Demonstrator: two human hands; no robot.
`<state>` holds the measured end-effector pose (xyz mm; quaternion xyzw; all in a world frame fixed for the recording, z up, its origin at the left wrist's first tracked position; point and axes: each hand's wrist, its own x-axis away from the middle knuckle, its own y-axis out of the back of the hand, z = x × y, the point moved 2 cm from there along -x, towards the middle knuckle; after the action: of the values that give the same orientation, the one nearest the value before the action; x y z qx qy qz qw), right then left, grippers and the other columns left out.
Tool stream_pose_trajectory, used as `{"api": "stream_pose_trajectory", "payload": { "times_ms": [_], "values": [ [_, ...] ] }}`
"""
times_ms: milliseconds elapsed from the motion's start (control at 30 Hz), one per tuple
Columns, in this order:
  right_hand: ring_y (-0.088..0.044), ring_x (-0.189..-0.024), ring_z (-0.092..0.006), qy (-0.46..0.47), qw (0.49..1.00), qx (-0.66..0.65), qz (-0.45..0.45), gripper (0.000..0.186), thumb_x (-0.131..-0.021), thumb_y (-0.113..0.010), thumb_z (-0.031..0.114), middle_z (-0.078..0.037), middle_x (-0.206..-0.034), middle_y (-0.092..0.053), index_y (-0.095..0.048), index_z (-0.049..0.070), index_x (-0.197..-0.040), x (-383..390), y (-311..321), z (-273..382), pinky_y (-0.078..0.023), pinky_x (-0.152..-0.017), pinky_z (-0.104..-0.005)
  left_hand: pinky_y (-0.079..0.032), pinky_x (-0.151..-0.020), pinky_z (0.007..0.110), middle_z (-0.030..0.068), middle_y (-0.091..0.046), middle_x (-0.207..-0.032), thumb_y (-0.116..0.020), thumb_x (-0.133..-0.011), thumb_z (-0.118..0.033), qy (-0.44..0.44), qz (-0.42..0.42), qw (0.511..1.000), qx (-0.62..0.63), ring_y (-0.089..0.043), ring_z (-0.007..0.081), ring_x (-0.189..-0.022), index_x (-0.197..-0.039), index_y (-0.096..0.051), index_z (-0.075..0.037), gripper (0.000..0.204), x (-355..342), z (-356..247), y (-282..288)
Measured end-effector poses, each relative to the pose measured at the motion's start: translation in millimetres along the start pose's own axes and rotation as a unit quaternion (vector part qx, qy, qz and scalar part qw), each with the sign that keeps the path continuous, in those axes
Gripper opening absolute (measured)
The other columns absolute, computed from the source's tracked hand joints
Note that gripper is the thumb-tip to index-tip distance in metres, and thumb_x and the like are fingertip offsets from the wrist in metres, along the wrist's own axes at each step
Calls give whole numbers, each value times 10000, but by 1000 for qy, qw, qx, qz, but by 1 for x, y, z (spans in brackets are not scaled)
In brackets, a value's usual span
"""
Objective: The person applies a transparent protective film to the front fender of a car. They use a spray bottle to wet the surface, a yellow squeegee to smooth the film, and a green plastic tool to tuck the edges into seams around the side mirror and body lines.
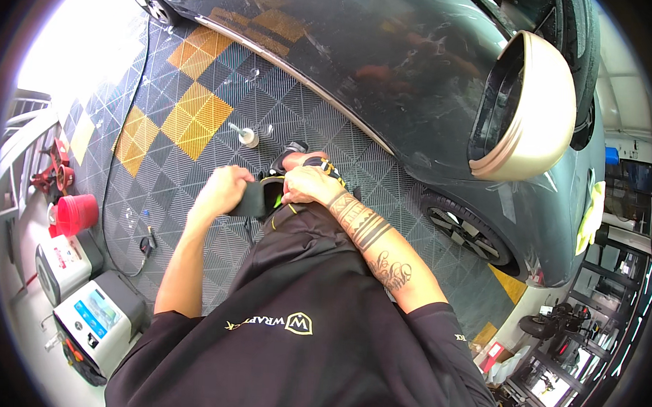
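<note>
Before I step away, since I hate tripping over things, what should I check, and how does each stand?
1. Left hand gripping the dark flat piece: ok.
2. Right hand gripping the pouch: cannot tell; it is at the mouth.
3. Pouch contents: cannot tell, mostly hidden.
4. Floor beside the car free of the white bottle: not ok.
5. Floor to the left free of the black cord: not ok.

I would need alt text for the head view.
The person's left hand holds a dark flat piece beside an open dark pouch; the right hand is at the pouch's rim. Ahead, a dark car stands on a tiled floor.
</note>
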<state>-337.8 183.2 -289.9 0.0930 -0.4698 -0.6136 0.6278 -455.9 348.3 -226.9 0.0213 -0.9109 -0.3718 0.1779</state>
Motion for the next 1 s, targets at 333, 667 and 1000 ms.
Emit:
{"api": "stream_pose_trajectory", "payload": {
  "times_ms": [333, 667, 1000],
  "values": [
    [-687, -806, -311, 85, 982, -83, -149, 175, -769, -562, 136, -152, -829, -697, -725, 99, -820, 27, 13, -23, -540, -710, -420, -513, -840, 460, 254, -675, -961, -492, -852, -110, -20, 290, 934, -208, -656, 383, -951, -1129, -641, -21, 327, -39, -6, -76],
    [-615, -736, -404, -60, 939, -208, -267, 200, -844, -595, 210, -190, -737, -631, -669, 27, -814, 143, 25, -79, -483, -655, -487, -545, -699, 415, 127, -726, -901, -632, -783, -103, 46, 459, 863, -207, -696, 262, -848, -1006, -722, -39, 249, -76, 32, -138],
    [-641, -879, -340, -233, 853, -332, -329, 199, -851, -554, 188, -138, -906, -678, -679, 44, -910, 221, -58, -98, -495, -760, -430, -534, -768, 447, 163, -655, -1154, -646, -782, -126, 103, 497, 822, -257, -648, 278, -998, -1120, -677, -78, 342, -120, 142, -134]
  ]
}}
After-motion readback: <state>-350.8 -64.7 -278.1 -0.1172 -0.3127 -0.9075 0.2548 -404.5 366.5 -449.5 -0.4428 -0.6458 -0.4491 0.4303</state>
